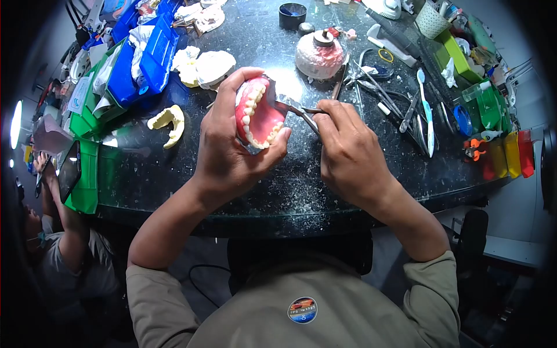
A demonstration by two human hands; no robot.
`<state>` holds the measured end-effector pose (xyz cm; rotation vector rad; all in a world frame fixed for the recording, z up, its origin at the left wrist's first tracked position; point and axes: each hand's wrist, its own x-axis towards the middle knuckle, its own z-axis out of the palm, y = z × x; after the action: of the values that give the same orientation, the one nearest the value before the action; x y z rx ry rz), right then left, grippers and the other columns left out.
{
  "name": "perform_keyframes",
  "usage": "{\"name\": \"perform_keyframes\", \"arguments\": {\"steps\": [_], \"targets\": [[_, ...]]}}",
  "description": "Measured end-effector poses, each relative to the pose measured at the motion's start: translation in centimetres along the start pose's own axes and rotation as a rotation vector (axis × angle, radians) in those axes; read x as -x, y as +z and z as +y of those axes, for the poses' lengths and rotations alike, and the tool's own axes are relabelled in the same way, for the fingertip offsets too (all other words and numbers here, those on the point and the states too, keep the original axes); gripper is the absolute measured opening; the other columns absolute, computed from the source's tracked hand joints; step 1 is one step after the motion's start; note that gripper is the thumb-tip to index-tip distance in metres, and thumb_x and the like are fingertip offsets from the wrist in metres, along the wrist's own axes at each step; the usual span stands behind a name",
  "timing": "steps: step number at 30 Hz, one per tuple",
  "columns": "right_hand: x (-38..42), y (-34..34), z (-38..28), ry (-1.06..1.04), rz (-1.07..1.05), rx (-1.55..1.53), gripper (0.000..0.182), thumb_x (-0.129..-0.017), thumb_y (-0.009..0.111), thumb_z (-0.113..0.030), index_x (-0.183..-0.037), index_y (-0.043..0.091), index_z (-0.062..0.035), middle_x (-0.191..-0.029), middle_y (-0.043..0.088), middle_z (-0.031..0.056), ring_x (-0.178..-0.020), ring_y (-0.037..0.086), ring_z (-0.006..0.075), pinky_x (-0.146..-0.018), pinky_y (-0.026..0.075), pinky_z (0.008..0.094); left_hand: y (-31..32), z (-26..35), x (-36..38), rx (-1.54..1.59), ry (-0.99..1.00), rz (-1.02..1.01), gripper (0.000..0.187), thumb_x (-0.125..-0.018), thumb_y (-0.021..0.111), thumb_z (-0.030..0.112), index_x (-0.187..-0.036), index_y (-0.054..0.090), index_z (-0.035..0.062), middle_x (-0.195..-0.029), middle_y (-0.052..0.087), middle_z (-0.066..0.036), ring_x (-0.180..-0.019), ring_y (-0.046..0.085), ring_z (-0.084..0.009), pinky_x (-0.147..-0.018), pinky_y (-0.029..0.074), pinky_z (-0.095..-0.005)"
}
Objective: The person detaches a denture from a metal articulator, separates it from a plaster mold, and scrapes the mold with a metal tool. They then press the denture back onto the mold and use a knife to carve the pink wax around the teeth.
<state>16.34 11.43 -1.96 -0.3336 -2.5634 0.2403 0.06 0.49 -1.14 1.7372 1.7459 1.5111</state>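
My left hand (232,139) is wrapped round a denture model (258,116) with pink gums and a row of cream teeth, turned toward the right. My right hand (351,142) grips a thin dark metal tool (301,112), and its tip touches or lies very near the model's upper right edge. A second thin shaft shows between the right fingers; whether it belongs to the same tool I cannot tell. White shavings (307,200) lie on the dark tabletop (156,197) below the hands.
A U-shaped cream piece (169,125) and plaster casts (214,68) lie left of the hands. Blue bins (156,58) stand behind. A pink-stained pot (319,55), metal tools and a toothbrush (426,113) are at the right. A co-worker (69,243) is at far left.
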Motion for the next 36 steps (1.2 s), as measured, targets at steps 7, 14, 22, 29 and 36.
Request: {"name": "perform_keyframes", "arguments": {"steps": [7,14,22,29,36], "targets": [[-0.1,-1.3,-0.1,0.149,-0.132,-0.186,0.009,-0.068,0.049,0.004,-0.077,0.048,0.0025,-0.082,0.053,0.0176,-0.080,0.056,0.0331,-0.072,0.046,0.0423,-0.4,0.2,-0.4,0.113,-0.127,-0.001,0.061,-0.073,0.071,0.005,-0.125,0.039,-0.0032,-0.108,0.054,-0.011,-0.093,0.060,-0.0151,-0.081,0.050,-0.0274],[0.2,-0.3,1.6,0.077,0.086,-0.235,0.025,-0.066,0.041,0.007,-0.087,0.054,0.0028,-0.086,0.055,0.0175,-0.072,0.056,0.0335,-0.069,0.046,0.0391,-1.4,0.5,-0.8,0.514,-0.427,0.009,0.060,-0.074,0.071,0.006,-0.123,0.038,-0.0022,-0.102,0.055,-0.011,-0.088,0.058,-0.0113,-0.076,0.050,-0.0221],[0.4,-2.6,1.9,0.290,0.104,-0.259,0.016,-0.071,0.049,-0.001,-0.086,0.053,0.0015,-0.083,0.052,0.0169,-0.077,0.057,0.0347,-0.071,0.045,0.0440,-0.5,-0.2,-0.7,-0.369,0.519,0.142,0.054,-0.072,0.069,0.003,-0.122,0.049,-0.0019,-0.107,0.059,-0.011,-0.098,0.061,-0.0182,-0.087,0.050,-0.0295],[3.7,-3.8,2.5,0.353,-0.167,0.058,0.022,-0.079,0.061,-0.018,-0.088,0.053,-0.0003,-0.088,0.050,0.0144,-0.081,0.053,0.0310,-0.075,0.043,0.0413,-1.6,-0.4,-1.3,0.439,-0.324,-0.120,0.062,-0.072,0.070,0.004,-0.128,0.045,-0.0023,-0.106,0.060,-0.009,-0.086,0.061,-0.0109,-0.067,0.053,-0.0233],[4.8,-7.5,10.0,0.494,0.186,0.264,0.019,-0.084,0.063,-0.019,-0.093,0.057,-0.0025,-0.090,0.057,0.0159,-0.083,0.057,0.0332,-0.073,0.045,0.0400,-1.8,-0.6,-1.3,0.576,-0.404,-0.128,0.059,-0.075,0.068,0.008,-0.127,0.042,-0.0009,-0.095,0.062,-0.008,-0.069,0.064,-0.0105,-0.055,0.048,-0.0186]]}}
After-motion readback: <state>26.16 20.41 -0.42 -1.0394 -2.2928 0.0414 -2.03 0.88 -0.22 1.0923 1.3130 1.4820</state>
